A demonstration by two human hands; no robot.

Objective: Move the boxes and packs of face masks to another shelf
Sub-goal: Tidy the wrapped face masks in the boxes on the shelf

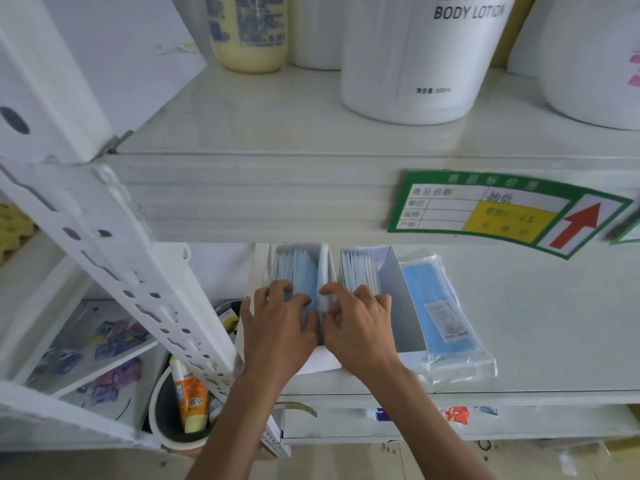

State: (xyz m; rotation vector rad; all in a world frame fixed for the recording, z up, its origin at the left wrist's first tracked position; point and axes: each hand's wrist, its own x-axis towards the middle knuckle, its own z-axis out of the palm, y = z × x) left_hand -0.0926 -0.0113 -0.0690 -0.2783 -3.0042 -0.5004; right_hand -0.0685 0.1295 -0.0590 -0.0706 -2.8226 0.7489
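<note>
Two open white boxes of blue face masks stand side by side on the middle shelf (536, 323). My left hand (277, 327) lies over the front of the left box (298, 268), fingers curled on its masks and rim. My right hand (360, 323) covers the front of the right box (391, 275), fingertips at the wall between the two boxes. A clear pack of blue masks (443, 313) lies flat just right of the right box, touching it. Whether either hand truly grips its box is unclear.
On the shelf above stand a large white body lotion tub (415, 57), a yellow bottle (249, 32) and more white tubs. A green price label (498, 209) hangs on that shelf's edge. A perforated white upright (114, 244) runs at left, with a cup of tubes (183, 407) below.
</note>
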